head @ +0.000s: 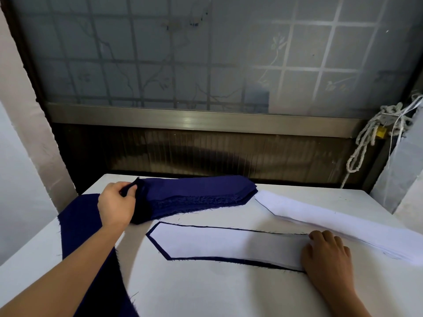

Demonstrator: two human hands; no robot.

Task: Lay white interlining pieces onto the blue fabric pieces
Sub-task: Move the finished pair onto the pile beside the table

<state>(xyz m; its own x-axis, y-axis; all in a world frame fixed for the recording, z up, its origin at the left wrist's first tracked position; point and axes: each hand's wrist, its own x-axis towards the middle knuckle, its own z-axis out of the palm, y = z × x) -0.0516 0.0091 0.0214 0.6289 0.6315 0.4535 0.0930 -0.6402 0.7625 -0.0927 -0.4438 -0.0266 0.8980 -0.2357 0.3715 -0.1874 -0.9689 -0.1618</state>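
left hand [116,203] pinches frayed navy stack [196,194] | right hand [326,253] presses white interlining [229,244]

Fabric stack [196,193] navy — interlining [229,243] white — table [206,289] white

Text, labels, brands, numbers, signs: none can be read.
Small yellow object [381,133]: seen among the white cords [364,145], well beyond the fingers [325,235] of the right hand [326,259] and off to their right; it is too small for any marking on it to be told.
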